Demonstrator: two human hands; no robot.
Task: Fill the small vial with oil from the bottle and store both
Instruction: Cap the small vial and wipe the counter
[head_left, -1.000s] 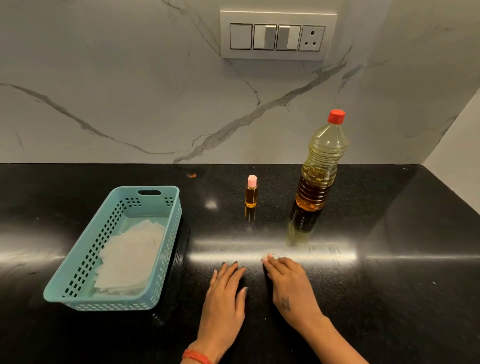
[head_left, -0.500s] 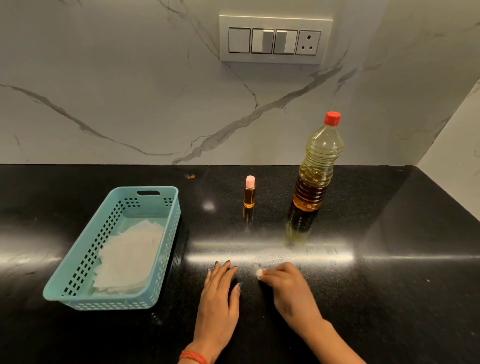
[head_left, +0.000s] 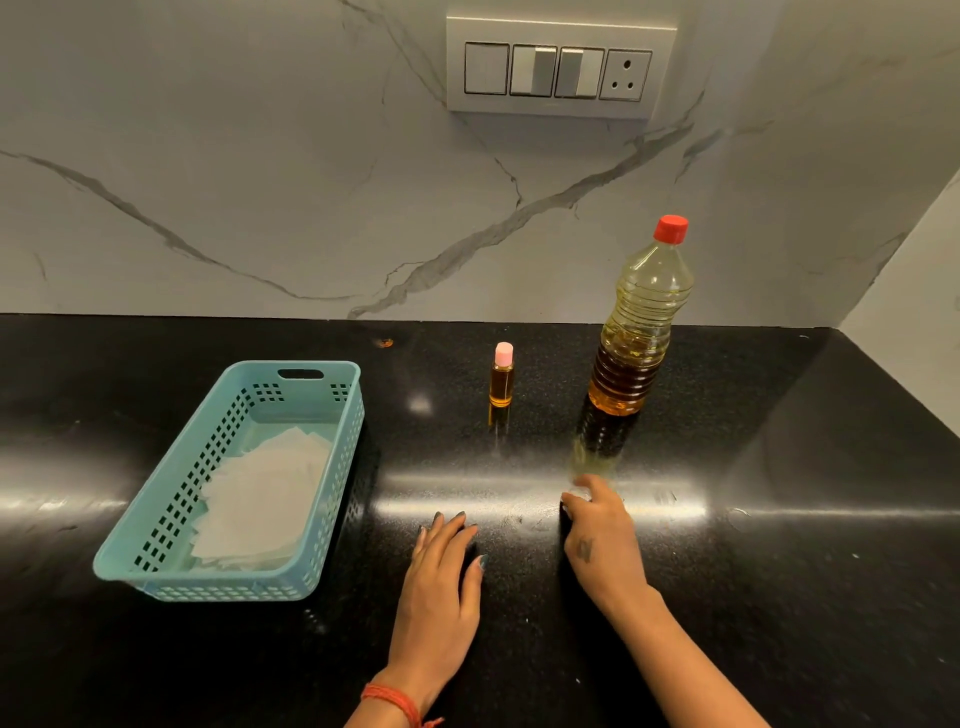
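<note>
While the right hand (head_left: 597, 525) pinches a small white wad against the counter (head_left: 779, 571), wiping near the bottle (head_left: 641, 332), short firm strokes suit best. Beyond its fingertips, the capped vial (head_left: 502, 375) stands upright; the left hand (head_left: 441, 577) lies flat, holding nothing.

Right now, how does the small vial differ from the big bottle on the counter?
The vial is much smaller and shorter than the bottle. The vial has a pink cap, the bottle a red one. The vial looks filled almost to its neck, while the bottle has a clear empty part near its top. The vial stands left of the bottle, apart from it. Both stand upright, capped, holding amber oil.
</note>
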